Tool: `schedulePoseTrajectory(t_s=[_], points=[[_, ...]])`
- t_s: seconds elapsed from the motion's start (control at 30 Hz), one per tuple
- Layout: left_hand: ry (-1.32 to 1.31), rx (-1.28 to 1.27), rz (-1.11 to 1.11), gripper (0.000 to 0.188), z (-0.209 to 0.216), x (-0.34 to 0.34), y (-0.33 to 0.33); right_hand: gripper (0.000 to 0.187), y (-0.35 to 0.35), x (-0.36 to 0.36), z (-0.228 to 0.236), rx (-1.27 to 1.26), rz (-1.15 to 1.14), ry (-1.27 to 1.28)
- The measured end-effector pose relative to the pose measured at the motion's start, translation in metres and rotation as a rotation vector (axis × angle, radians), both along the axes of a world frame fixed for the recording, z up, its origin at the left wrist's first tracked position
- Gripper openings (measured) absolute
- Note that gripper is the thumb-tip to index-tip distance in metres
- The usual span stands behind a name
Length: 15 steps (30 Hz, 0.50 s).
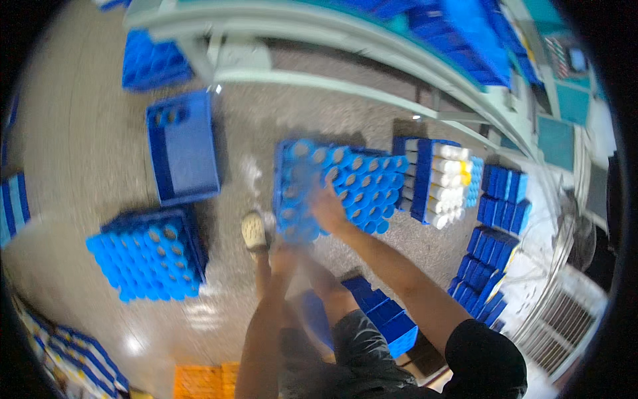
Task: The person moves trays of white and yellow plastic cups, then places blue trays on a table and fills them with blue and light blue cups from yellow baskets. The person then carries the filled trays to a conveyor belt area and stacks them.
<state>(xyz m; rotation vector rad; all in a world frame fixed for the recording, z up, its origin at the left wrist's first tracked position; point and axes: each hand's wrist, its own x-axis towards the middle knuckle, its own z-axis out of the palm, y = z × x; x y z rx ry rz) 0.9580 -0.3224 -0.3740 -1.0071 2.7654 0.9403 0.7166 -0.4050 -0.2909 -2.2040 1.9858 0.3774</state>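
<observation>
In front of me stands a blue crate point(279, 169) packed with rows of light blue open-ended tubes point(372, 174). My right hand point(327, 207) is over the left part of these tubes, its fingers smeared by motion; whether it grips any of them cannot be made out. My left hand point(287, 256) is at the crate's near left corner, badly blurred and partly lost against my leg. The tubes at the crate's left side are smeared too.
Left of me are a second crate of blue tubes point(143, 259) and a blue crate point(216, 149) with a few tubes in one corner. A crate of white tubes point(445, 179) stands to the right, near stacked blue bins point(502, 196). A pale metal frame point(319, 86) crosses the far side.
</observation>
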Motion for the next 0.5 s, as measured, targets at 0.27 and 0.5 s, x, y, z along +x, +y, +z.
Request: schedulePoseTrajectory(t_s=[0.27,0.5], points=[[-0.664,0.555,-0.268,0.053,0.123,0.124,0.074,0.033,0.155,0.068,0.117,0.681,-0.955,-0.619],[-0.759,0.421,-0.377,0.07,0.157,0.122,0.093,0.063,0.296,0.117,0.158,0.838,-0.519,-0.639]])
